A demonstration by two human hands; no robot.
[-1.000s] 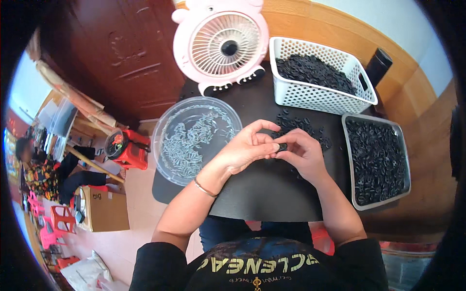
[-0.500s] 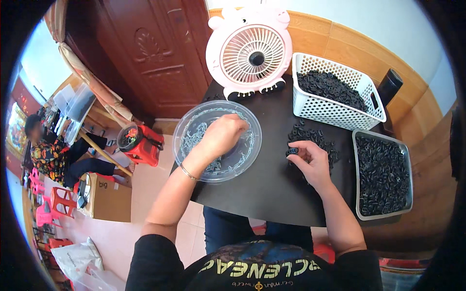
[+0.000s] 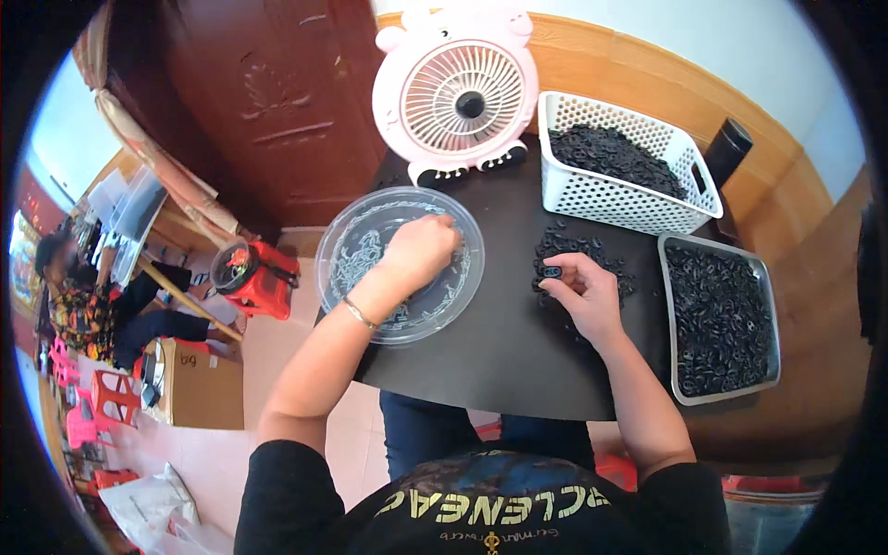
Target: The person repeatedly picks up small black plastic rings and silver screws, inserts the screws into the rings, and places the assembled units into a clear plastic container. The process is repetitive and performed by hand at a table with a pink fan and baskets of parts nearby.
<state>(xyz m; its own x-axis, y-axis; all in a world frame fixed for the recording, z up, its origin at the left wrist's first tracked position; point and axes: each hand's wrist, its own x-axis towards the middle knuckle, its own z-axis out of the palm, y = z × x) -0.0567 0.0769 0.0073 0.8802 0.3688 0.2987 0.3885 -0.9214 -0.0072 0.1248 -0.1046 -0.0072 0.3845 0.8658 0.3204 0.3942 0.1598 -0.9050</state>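
Note:
My left hand (image 3: 424,252) reaches into a clear round plastic tub (image 3: 474,289) that holds many small pale, thin pieces (image 3: 356,261). Its fingers are curled together and point down; what they pinch, if anything, is hidden. Between the thumb and fingers of my right hand (image 3: 588,289) is a small black oval piece (image 3: 552,272) with what look like two holes. That hand is just over a loose pile of similar black pieces (image 3: 566,242) on the dark table (image 3: 490,365).
At the back right, a white perforated basket (image 3: 620,205) holds a heap of black pieces. A metal tray (image 3: 668,347) of more lies at the right. Behind the tub stands a pink animal-shaped fan (image 3: 393,102), and a black cylinder (image 3: 728,151) is beside the basket. Another person (image 3: 88,310) sits far left.
The whole view has shifted slightly. My right hand has lifted the black piece a little and turned it, so its face shows more plainly. My left hand stays in the tub.

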